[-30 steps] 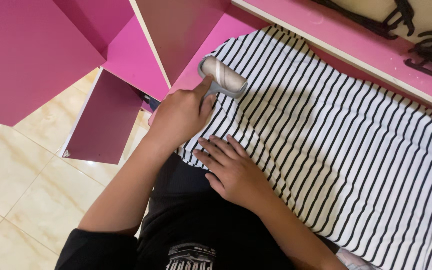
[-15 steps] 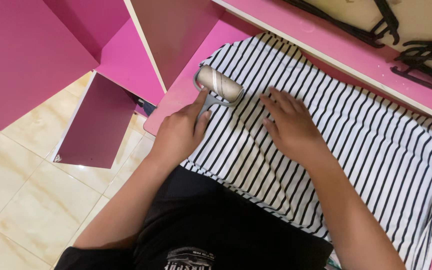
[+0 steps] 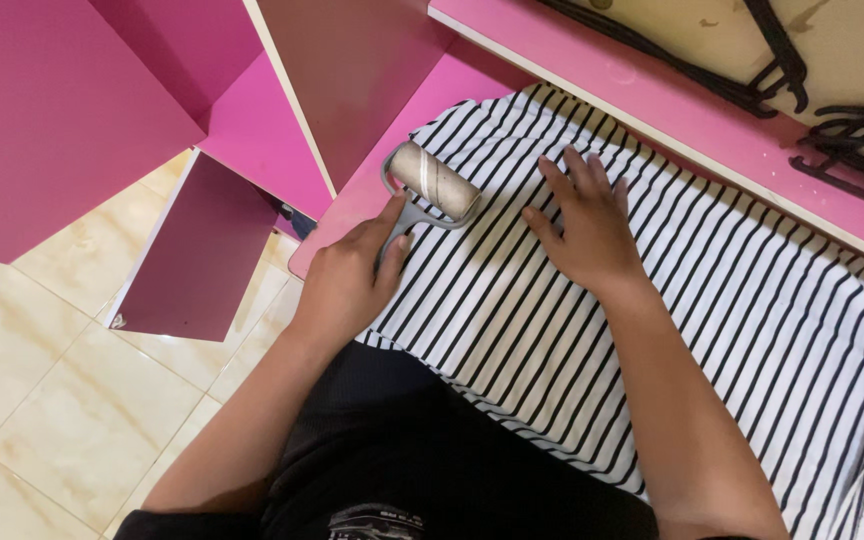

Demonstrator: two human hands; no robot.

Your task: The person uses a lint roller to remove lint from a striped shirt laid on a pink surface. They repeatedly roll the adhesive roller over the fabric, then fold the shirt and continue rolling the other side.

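Lint roller at the near-left corner of the striped shirt, our two hands side by side.

Our left hand (image 3: 347,275) grips the lint roller (image 3: 432,182), whose drum lies crosswise on the striped shirt (image 3: 652,290) upon the pink tabletop (image 3: 352,205); our right hand (image 3: 587,222) presses flat, fingers spread, just right of it.

Warm indoor light, soft shadows, sharp focus, no glare

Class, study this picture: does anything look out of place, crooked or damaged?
Nothing looks damaged. The striped shirt lies spread but creased, its near edge hanging off the pink table. The left hand grips the lint roller; the right hand presses the cloth flat.
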